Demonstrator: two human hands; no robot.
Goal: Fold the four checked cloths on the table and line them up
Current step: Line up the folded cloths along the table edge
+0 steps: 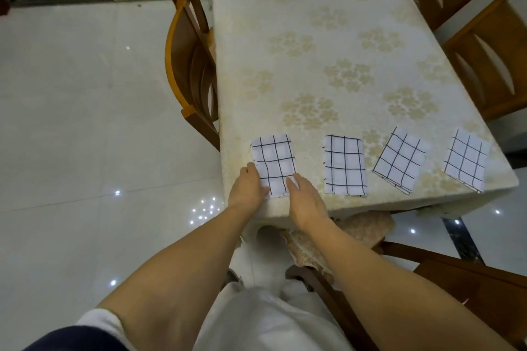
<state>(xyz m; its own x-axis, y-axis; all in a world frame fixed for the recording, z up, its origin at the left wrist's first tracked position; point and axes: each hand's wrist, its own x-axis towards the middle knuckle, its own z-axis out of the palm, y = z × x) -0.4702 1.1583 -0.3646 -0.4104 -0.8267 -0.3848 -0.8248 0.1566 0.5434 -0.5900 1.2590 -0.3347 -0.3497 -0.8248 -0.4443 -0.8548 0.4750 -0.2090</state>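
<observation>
Flat, spread fingers (pixel 292 181) of the right hand (pixel 306 202) press the near edge of the leftmost folded checked cloth (pixel 273 164); the left hand (pixel 248 186) rests open against its left edge, gripping nothing. Beyond the right hand's fingers lie the second cloth (pixel 345 165), third cloth (pixel 399 159) and fourth cloth (pixel 466 159) (the last two sit skewed). A careless nudge could push this cloth off the table edge (pixel 399 206), or leave the row crooked.
</observation>
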